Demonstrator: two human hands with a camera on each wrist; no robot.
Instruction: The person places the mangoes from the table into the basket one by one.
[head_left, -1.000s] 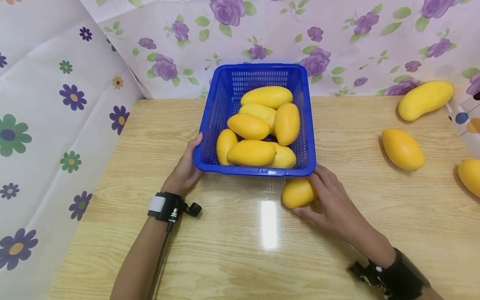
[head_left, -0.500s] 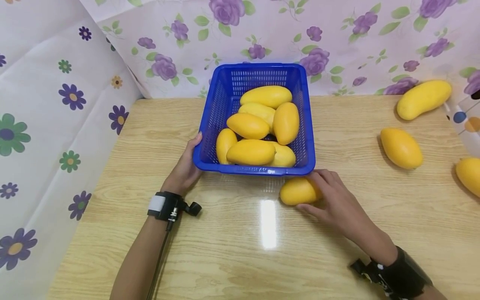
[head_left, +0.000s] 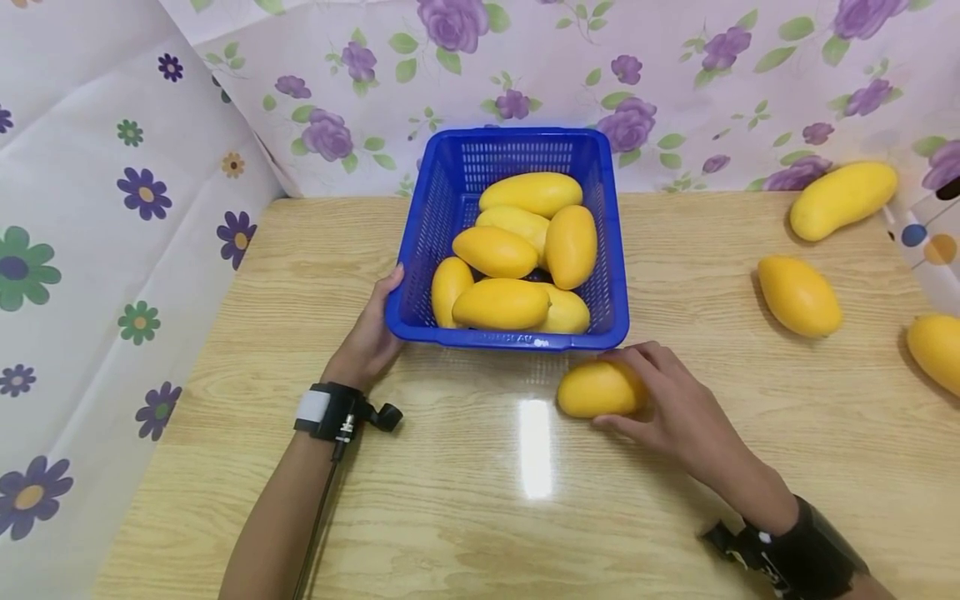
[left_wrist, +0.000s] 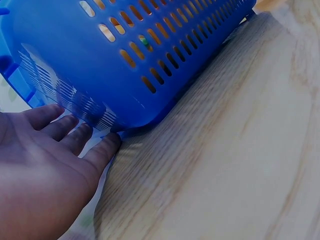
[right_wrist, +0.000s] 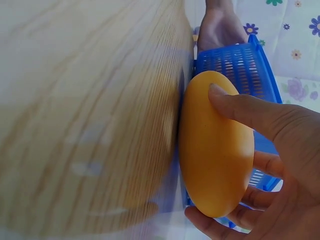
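My left hand (head_left: 366,340) rests against the left side of a blue plastic basket (head_left: 397,321). In the left wrist view its fingers (left_wrist: 102,150) lie fairly straight at the slotted wall. Several yellow mangoes, one of them a mango (head_left: 501,305) at the near side, are heaped in the basket. Just in front of the basket, my right hand (head_left: 678,408) holds a single mango (head_left: 592,390) low over the table. Seen from the right wrist, the thumb (right_wrist: 235,102) lies across one side of that mango (right_wrist: 215,150) and the other fingers curl behind it.
On the wood-grain table (head_left: 450,517), to the right, lie a long mango (head_left: 843,200) near the back, another mango (head_left: 800,296) and one mango (head_left: 937,352) cut by the frame edge. A flowered sheet (head_left: 330,92) hangs behind the basket.
The right hand and its mango have shifted slightly, and more of the mango shows in front of the basket. The left hand and basket stay about where they were.
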